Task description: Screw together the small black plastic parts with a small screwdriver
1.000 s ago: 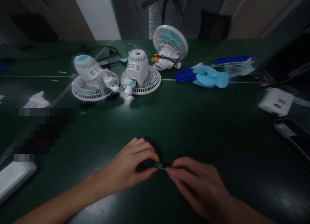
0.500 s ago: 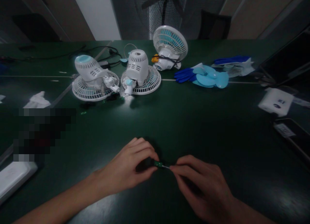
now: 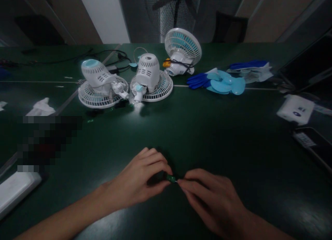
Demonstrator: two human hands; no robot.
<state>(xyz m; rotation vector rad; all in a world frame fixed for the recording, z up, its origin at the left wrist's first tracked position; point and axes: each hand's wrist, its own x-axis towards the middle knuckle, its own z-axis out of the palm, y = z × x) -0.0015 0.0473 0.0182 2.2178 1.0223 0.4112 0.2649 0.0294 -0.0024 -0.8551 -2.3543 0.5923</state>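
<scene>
Near the front of the table, my left hand (image 3: 147, 176) pinches a small green piece (image 3: 171, 178) that looks like a little circuit board. Its far end is hidden behind the fingertips. Just to its right, my right hand (image 3: 215, 195) is closed, thumb and forefinger pinched on a thin pale wire-like thing (image 3: 176, 181). Only a short bit of this shows, touching or almost touching the green piece. Whether the two are joined I cannot tell. The fingertips of both hands are close together but apart.
Two white fans (image 3: 102, 84) (image 3: 151, 75) lie grille down at the back, a third fan (image 3: 181, 51) behind them. Light-blue fan blades (image 3: 225, 82) rest beside blue gloves (image 3: 198, 80). A white box (image 3: 295, 110) and a black device (image 3: 311, 139) are right; a white block (image 3: 18, 191) is left.
My right hand has moved slightly left, closer to my left hand. Less of the thin pale wire-like thing shows between the fingertips and the green piece. The fans have not moved.
</scene>
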